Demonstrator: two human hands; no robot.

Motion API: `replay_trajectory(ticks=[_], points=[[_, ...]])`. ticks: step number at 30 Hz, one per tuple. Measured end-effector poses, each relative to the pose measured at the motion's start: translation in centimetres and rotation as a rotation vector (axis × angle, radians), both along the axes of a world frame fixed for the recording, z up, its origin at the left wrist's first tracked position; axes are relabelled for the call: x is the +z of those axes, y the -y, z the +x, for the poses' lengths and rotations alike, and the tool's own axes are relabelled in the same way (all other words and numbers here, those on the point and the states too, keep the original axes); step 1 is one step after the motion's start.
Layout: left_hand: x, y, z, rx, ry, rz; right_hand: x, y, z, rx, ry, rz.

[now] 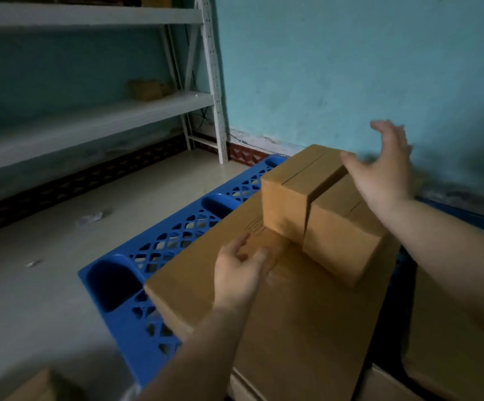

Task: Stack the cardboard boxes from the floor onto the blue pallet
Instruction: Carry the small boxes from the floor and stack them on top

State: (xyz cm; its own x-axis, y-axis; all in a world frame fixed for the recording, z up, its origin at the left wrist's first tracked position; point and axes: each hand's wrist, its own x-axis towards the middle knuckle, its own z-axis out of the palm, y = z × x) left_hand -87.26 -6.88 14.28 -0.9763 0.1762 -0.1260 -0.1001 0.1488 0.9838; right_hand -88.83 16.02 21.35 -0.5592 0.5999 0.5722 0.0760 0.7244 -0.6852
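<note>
Head view: a blue plastic lattice pallet (pixel 159 247) is seen lying on the pale floor (pixel 46 285), running from the centre of the frame towards the lower middle. A large flat brown cardboard box (pixel 307 314) is stacked on it, and two smaller brown cardboard boxes are set side by side on top of that, touching along one seam: the farther small box (pixel 290 186) towards the centre and the nearer small box (pixel 342 241) just right of it. The left hand (pixel 239 270) is laid on the top of the large flat box, fingers loosely spread and nothing gripped. The right hand (pixel 385 172) is held open in the air over the far edge of the small boxes, fingers straight and blurred; contact with the cardboard cannot be told. More brown cardboard (pixel 452 342) is seen at the lower right, and a corner of another cardboard box (pixel 41 386) at the lower left on the floor. A white metal shelving rack (pixel 90 117) is stood at the upper left against a turquoise wall (pixel 321 68), with a small brown item (pixel 145 89) on one shelf. Scraps of litter (pixel 90 218) are scattered on the floor.
</note>
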Motion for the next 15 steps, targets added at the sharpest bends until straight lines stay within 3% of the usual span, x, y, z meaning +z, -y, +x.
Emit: replay_trajectory(ticks=[3,6,11,15], points=[[0.2,6.9,-1.1,0.16,-0.093,-0.021,2.5,6.9,-1.1,0.175,-0.133,0.151],[-0.8,15.8,-0.7,0.396,-0.097,-0.029,2.8,16.7,-2.0,0.527,-0.105,0.065],[-4.3,30.8,4.4,0.659,0.06,-0.153,-3.2,32.3,-1.6,0.93,0.218,0.064],[-7.8,38.0,10.3,0.814,0.2,-0.116,-10.2,41.4,-0.4,1.086,0.693,0.045]])
